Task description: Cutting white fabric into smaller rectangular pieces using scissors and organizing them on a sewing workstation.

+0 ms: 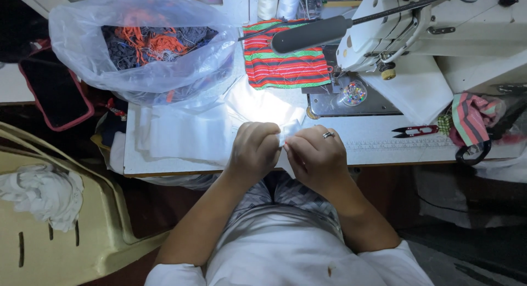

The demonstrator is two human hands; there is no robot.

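White small cloth piece [287, 133] is pinched between the left hand [253, 150] and the right hand [317, 156], close together at the near edge of the white work table [379, 146]; the fingers hide most of it. Strong lamp light washes out the flat white fabric [192, 135] beside. Further back stand a white sewing machine [417, 28] and a clear plastic bag of thread scraps [145, 44].

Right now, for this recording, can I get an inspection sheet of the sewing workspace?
Surface: white sewing table, brightly lit beside the machine.
Job's things: small white fabric piece, pinched between both hands.
Clutter: clear plastic bag of orange and dark scraps; red-green striped woven cloth; red thread snips.
Grippers: left hand and right hand, both closed on the fabric.
Cables: nothing seen.
Surroundings: white sewing machine; cream plastic chair.
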